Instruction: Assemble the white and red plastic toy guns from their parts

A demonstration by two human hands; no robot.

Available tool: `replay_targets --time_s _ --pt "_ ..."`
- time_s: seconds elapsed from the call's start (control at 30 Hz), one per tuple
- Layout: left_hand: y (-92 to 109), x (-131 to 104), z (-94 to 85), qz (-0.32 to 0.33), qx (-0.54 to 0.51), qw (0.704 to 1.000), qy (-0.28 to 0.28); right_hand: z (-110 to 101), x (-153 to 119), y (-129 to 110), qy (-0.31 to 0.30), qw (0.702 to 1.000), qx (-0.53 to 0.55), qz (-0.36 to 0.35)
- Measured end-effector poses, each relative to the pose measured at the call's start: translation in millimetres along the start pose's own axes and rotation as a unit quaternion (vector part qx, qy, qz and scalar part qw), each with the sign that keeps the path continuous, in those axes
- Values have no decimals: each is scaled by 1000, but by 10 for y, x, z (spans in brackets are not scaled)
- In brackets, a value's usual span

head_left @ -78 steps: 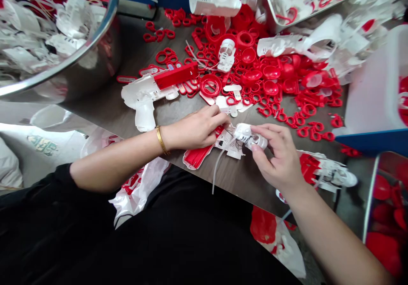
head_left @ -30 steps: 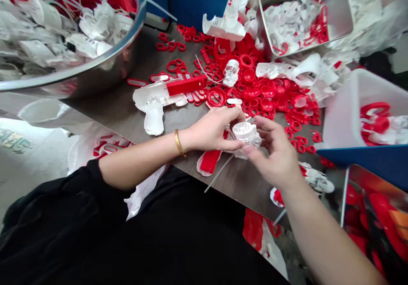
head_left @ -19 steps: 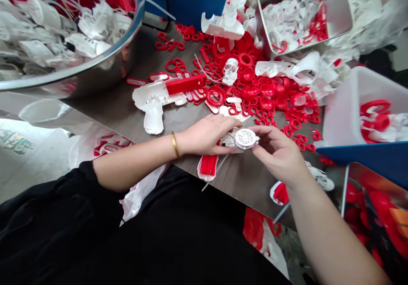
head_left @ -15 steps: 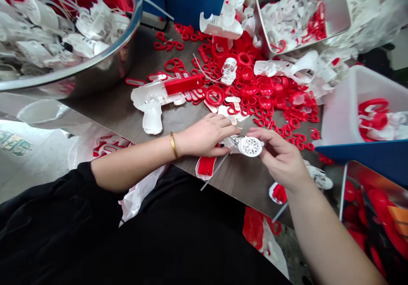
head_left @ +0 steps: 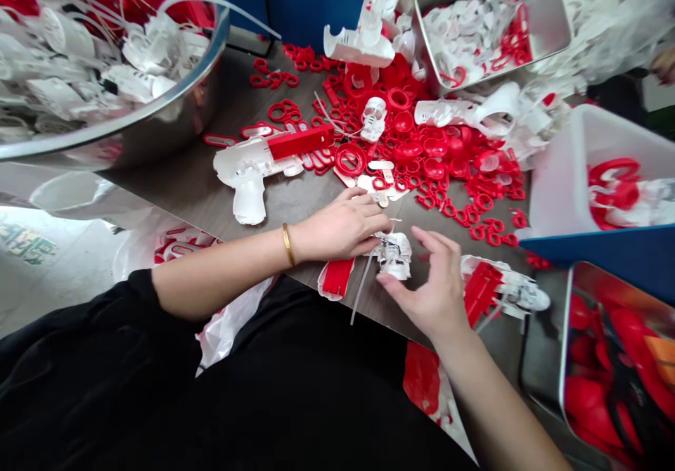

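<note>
My left hand [head_left: 345,226] lies palm down, fingers curved over a white and red plastic assembly [head_left: 337,278], holding it against the table. At its right end is an open white housing [head_left: 395,259] with dark wires inside. Around that end, my right hand [head_left: 435,285] has thumb and fingers spread apart; its thumb is close to the housing's lower edge. A thin translucent tube [head_left: 361,292] sticks out toward the table edge. Left of my hands rests a white pistol-shaped shell [head_left: 249,193] with a red strip. Another white and red assembly [head_left: 503,288] lies beyond my right wrist.
Red rings and cups [head_left: 411,147] are heaped behind my hands. A large steel bowl [head_left: 174,109] of white parts stands left. A metal tray [head_left: 551,35] is at back right, with a clear plastic bin [head_left: 559,169] and another metal tray [head_left: 564,358] at the right.
The round patterned white cap that my right hand held has gone from sight at the front. The wired housing is now exposed, and my right hand has opened and moved slightly left and down.
</note>
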State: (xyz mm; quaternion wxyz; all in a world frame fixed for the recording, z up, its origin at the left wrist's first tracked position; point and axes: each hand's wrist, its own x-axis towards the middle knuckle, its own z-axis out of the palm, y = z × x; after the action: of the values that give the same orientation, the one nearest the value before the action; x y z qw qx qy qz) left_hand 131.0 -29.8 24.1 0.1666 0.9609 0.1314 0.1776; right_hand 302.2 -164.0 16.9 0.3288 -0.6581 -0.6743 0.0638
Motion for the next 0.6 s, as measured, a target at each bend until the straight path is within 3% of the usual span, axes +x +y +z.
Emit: replay_targets --time_s 0.07,0.13,0.27,0.4,0.6 --pt "2 -2 8 2 2 1000 9 30 -55 -12 -35 998 0 55" --pt "-3 -3 19 7 -3 1000 13 38 -67 -41 -32 998 3 61" --pt "-20 -2 22 -5 -56 998 29 23 8 -79 67 995 -57 -45" --pt "-35 4 -19 -61 -123 989 47 43 84 -13 99 988 -44 -111" --pt "-60 37 -85 -69 -239 968 41 57 115 90 25 996 51 -67"
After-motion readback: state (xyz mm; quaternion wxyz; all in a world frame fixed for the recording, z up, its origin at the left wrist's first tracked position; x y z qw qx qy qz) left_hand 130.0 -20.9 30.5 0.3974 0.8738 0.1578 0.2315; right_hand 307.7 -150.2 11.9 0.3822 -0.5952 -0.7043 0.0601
